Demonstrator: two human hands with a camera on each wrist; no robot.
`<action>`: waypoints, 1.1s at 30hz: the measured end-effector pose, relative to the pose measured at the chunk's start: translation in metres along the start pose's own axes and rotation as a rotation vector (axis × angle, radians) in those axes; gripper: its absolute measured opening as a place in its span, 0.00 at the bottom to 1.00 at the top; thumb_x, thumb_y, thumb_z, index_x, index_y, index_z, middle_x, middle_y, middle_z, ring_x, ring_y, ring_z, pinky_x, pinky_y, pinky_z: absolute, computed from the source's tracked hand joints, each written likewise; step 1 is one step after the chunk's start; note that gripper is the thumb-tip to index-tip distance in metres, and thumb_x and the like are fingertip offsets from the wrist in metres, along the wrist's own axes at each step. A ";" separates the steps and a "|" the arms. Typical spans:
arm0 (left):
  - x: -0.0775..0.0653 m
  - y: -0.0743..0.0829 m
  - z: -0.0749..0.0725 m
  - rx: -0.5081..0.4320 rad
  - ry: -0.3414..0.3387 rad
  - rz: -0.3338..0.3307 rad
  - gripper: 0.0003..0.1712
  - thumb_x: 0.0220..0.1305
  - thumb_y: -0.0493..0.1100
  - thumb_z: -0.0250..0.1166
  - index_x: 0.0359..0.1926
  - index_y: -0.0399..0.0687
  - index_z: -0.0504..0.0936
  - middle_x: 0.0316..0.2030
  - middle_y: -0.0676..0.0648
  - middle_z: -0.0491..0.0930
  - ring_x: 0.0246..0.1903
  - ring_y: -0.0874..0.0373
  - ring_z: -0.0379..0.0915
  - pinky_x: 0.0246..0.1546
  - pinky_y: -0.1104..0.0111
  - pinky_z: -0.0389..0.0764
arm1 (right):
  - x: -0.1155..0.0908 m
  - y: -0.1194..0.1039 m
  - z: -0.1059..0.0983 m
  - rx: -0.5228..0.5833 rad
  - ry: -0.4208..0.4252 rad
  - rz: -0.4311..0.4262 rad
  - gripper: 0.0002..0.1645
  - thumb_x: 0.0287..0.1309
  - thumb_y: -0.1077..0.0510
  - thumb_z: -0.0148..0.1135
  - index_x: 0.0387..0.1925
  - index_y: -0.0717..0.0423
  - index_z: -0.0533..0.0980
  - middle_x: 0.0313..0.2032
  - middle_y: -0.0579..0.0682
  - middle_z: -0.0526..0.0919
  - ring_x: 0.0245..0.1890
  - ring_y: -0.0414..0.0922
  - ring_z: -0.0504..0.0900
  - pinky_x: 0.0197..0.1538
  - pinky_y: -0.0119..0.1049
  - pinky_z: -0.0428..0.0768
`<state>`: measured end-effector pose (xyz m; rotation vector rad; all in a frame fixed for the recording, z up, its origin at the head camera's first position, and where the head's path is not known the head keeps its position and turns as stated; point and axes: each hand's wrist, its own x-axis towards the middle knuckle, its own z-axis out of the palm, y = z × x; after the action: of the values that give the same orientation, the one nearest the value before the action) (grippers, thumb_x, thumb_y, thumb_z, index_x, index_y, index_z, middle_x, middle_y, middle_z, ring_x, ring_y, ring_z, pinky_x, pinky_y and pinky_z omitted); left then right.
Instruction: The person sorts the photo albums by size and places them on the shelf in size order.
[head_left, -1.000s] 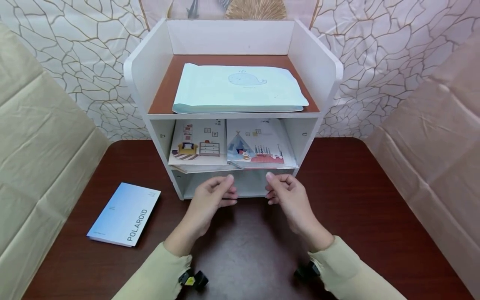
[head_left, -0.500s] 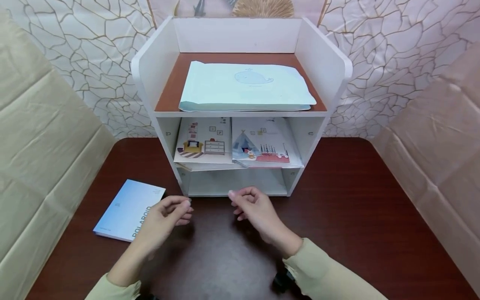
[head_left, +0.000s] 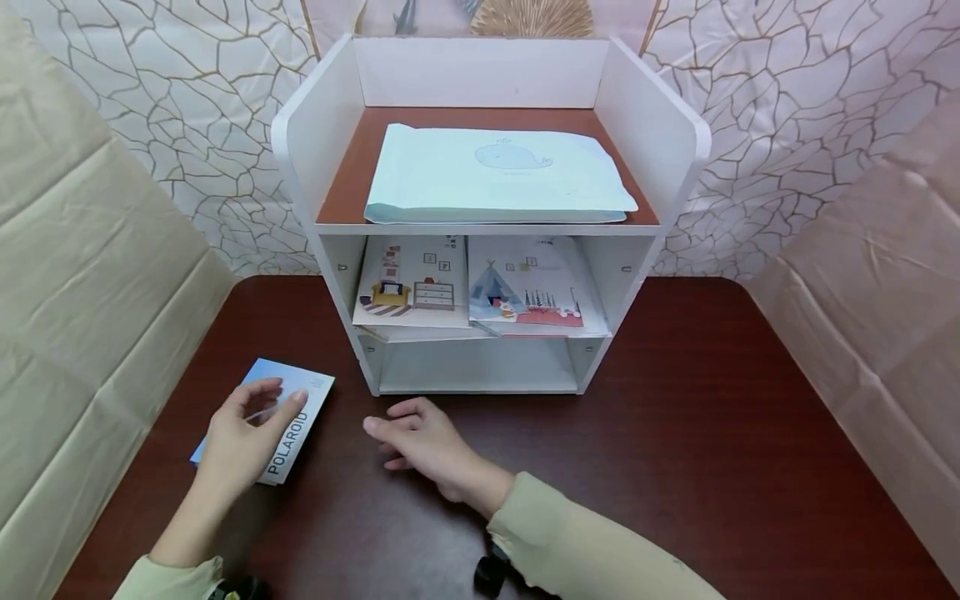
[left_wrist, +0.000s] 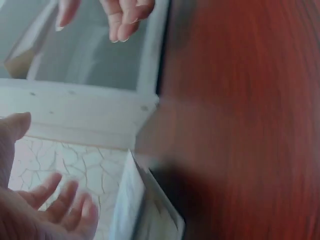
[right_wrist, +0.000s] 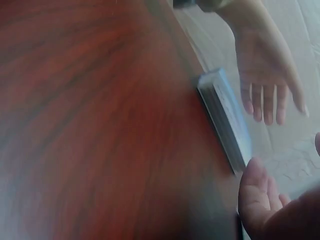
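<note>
A blue and white book (head_left: 306, 408) marked POLAROID lies flat on the table at the left. Over it hovers my left hand (head_left: 242, 437), its fingers loosely bent and nothing between them; it covers part of the cover in the head view. In the right wrist view the same book (right_wrist: 227, 122) shows its page edges, with the left hand (right_wrist: 265, 70) above it, fingers spread. My right hand (head_left: 427, 446) hangs over the table in front of the shelf, right of the book, with relaxed fingers and holding nothing.
A white shelf unit (head_left: 491, 229) stands at the back middle. On its top board lies a pale green whale-print packet (head_left: 498, 175). Two illustrated books, one with a sofa (head_left: 416, 287) and one with a tent (head_left: 525, 287), lie on the middle shelf. Beige cloth (head_left: 90, 333) rises at the left.
Both hands have moved left, away from the front of the shelf. The left hand has come over the POLAROID book, and the right hand follows toward it. The head view has shifted slightly.
</note>
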<state>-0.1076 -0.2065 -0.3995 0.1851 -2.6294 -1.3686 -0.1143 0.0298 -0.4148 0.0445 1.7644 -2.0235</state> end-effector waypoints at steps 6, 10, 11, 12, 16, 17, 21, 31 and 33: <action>0.011 -0.021 -0.007 0.310 0.026 0.060 0.50 0.60 0.59 0.67 0.68 0.29 0.58 0.61 0.25 0.62 0.59 0.28 0.56 0.54 0.36 0.59 | 0.012 0.004 0.028 0.080 -0.041 0.027 0.37 0.55 0.53 0.70 0.60 0.62 0.64 0.44 0.53 0.79 0.46 0.54 0.81 0.45 0.43 0.82; 0.016 -0.035 -0.006 0.451 0.004 0.065 0.57 0.56 0.58 0.70 0.67 0.20 0.51 0.59 0.20 0.59 0.56 0.23 0.57 0.51 0.32 0.58 | 0.017 0.006 0.041 0.111 -0.025 0.073 0.38 0.55 0.54 0.70 0.62 0.62 0.63 0.45 0.52 0.80 0.49 0.54 0.80 0.47 0.45 0.82; 0.017 -0.038 -0.005 0.475 -0.009 0.057 0.59 0.56 0.58 0.70 0.67 0.19 0.50 0.59 0.19 0.59 0.55 0.23 0.57 0.50 0.32 0.59 | 0.018 0.007 0.043 0.116 -0.022 0.090 0.39 0.55 0.54 0.70 0.63 0.62 0.62 0.45 0.52 0.80 0.49 0.53 0.80 0.48 0.45 0.81; 0.017 -0.040 -0.005 0.492 -0.025 0.046 0.60 0.55 0.59 0.70 0.67 0.18 0.49 0.59 0.18 0.58 0.55 0.22 0.58 0.49 0.31 0.60 | 0.019 0.008 0.044 0.120 -0.019 0.103 0.39 0.56 0.54 0.70 0.63 0.62 0.62 0.45 0.53 0.81 0.50 0.53 0.80 0.48 0.45 0.81; 0.016 -0.043 -0.003 0.519 -0.063 0.009 0.64 0.53 0.61 0.71 0.66 0.16 0.47 0.59 0.17 0.57 0.54 0.21 0.57 0.48 0.31 0.60 | 0.022 0.012 0.049 0.123 -0.014 0.138 0.39 0.56 0.55 0.70 0.64 0.62 0.62 0.49 0.54 0.78 0.50 0.52 0.80 0.47 0.45 0.82; 0.016 -0.043 -0.004 0.520 -0.064 0.008 0.64 0.52 0.61 0.71 0.66 0.16 0.48 0.58 0.17 0.57 0.54 0.21 0.57 0.48 0.31 0.60 | 0.022 0.014 0.049 0.126 -0.016 0.142 0.39 0.56 0.55 0.70 0.64 0.62 0.62 0.51 0.55 0.77 0.50 0.52 0.80 0.47 0.45 0.82; 0.015 -0.041 -0.004 0.519 -0.099 -0.009 0.66 0.49 0.63 0.73 0.66 0.16 0.48 0.57 0.16 0.57 0.53 0.20 0.56 0.45 0.31 0.62 | 0.021 0.017 0.050 0.130 -0.025 0.150 0.39 0.57 0.56 0.69 0.65 0.62 0.62 0.54 0.56 0.74 0.50 0.51 0.80 0.47 0.45 0.82; 0.011 -0.033 -0.006 0.475 -0.246 -0.060 0.69 0.47 0.69 0.71 0.65 0.17 0.51 0.56 0.16 0.55 0.53 0.22 0.53 0.45 0.34 0.65 | 0.021 0.021 0.054 0.177 -0.037 0.139 0.33 0.60 0.52 0.65 0.58 0.70 0.66 0.47 0.57 0.79 0.50 0.52 0.79 0.49 0.47 0.80; 0.010 -0.031 -0.007 0.438 -0.289 -0.066 0.67 0.48 0.68 0.71 0.66 0.18 0.51 0.57 0.17 0.55 0.53 0.22 0.53 0.46 0.36 0.66 | 0.020 0.021 0.053 0.195 -0.051 0.130 0.31 0.62 0.52 0.64 0.56 0.70 0.69 0.46 0.56 0.79 0.50 0.51 0.78 0.51 0.47 0.79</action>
<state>-0.1146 -0.2319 -0.4205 0.1369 -3.1654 -0.8686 -0.1108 -0.0284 -0.4312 0.1629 1.4892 -2.0751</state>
